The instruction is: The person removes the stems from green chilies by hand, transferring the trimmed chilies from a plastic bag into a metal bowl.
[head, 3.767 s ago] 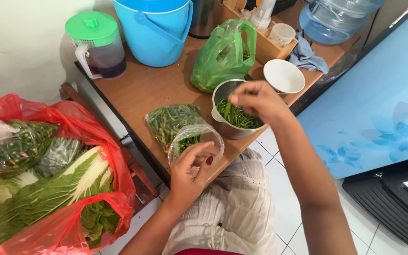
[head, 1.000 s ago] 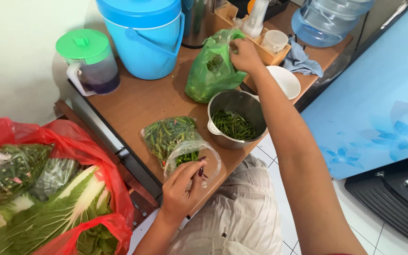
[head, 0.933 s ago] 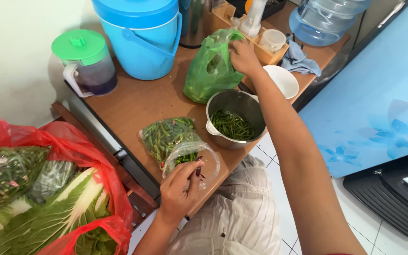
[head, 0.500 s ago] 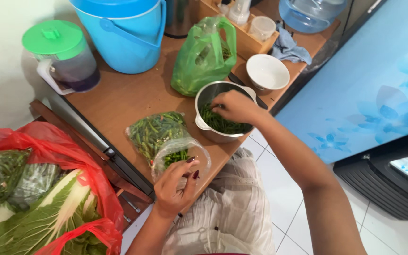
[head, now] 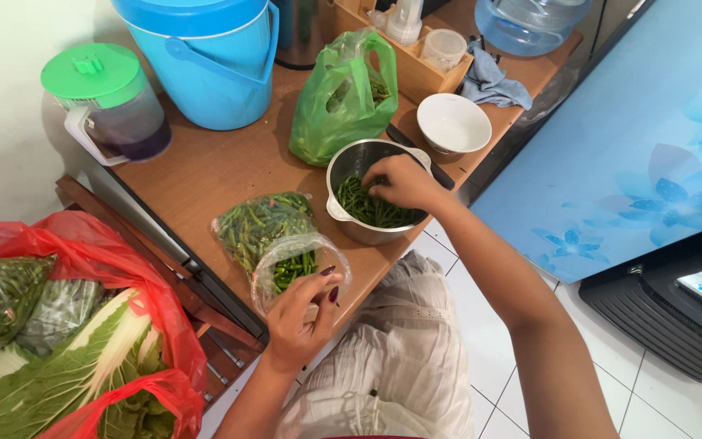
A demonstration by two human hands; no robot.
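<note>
Fingers (head: 379, 172) of the right hand (head: 400, 180) curl down into the steel pot (head: 343, 162), pinching at green chillies (head: 371, 207) lying directly beneath them. The left hand (head: 302, 313), nearer the worktop (head: 221, 167) edge, pinches open the clear bag (head: 294, 264), just left of the pot.

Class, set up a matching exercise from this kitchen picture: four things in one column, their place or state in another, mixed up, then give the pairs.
1. round steel pot
2. white ceramic bowl
3. clear plastic bag
4. green-lidded plastic jug

A. empty
B. its mouth held by the left hand
C. right hand inside it
D. beside the blue plastic bucket

Pairs: 1-C, 2-A, 3-B, 4-D
</note>
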